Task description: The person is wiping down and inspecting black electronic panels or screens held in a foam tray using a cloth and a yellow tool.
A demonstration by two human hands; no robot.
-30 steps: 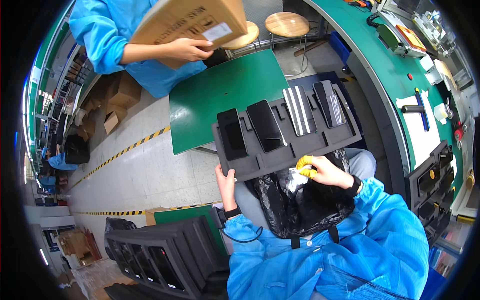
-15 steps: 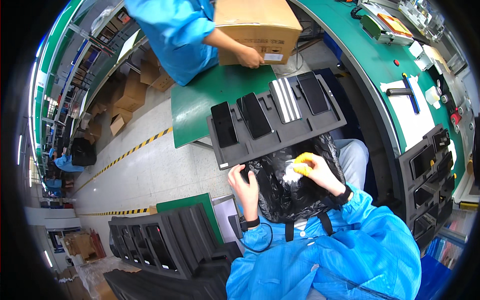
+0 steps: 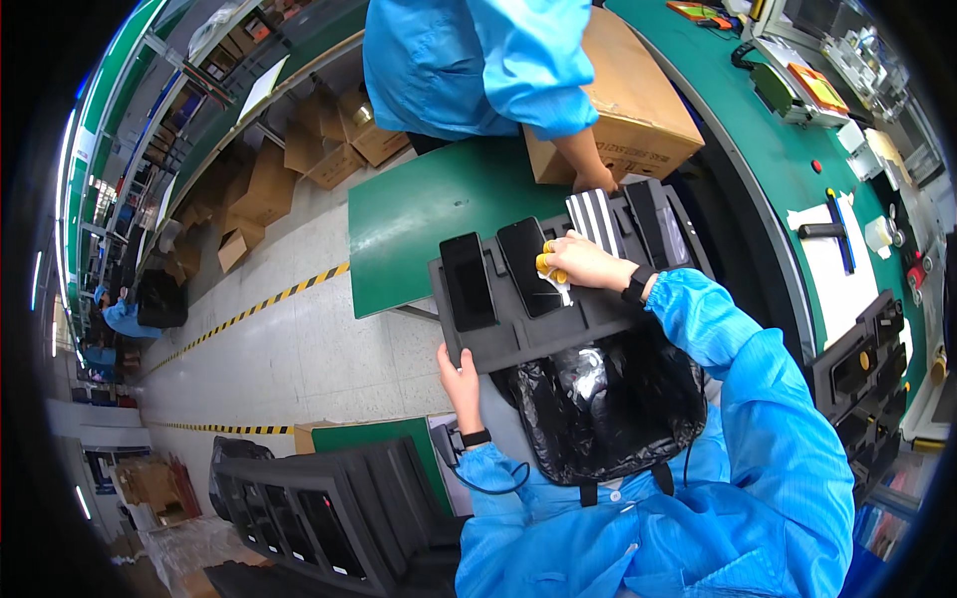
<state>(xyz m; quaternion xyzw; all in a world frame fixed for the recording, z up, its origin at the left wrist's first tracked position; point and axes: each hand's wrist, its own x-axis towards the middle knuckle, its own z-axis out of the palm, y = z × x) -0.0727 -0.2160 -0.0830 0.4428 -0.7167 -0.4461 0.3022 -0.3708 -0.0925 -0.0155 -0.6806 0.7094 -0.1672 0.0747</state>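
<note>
A dark grey foam tray (image 3: 518, 344) slants in front of me with several phones in its slots. My left hand (image 3: 463, 391) is at its near left corner, thumb on one side of the edge and fingers on the other. My right hand (image 3: 578, 263), with yellow finger cots, pinches a crumpled white wipe (image 3: 561, 291) against the right side of a black phone (image 3: 528, 261). Left of that lies another black phone (image 3: 467, 282). A white-striped piece (image 3: 595, 224) and a further phone (image 3: 653, 224) lie to the right.
A black-bag-lined bin (image 3: 608, 409) sits against my front. Across the green table (image 3: 439, 214), a person in blue (image 3: 478, 70) has a hand by a cardboard box (image 3: 638, 100). Stacked trays with phones (image 3: 319, 498) stand at lower left; more lean at right (image 3: 857, 384).
My right hand has moved from over the bin up to the phone with the white wipe. My left hand has come to the tray's corner. The other person and box have shifted right.
</note>
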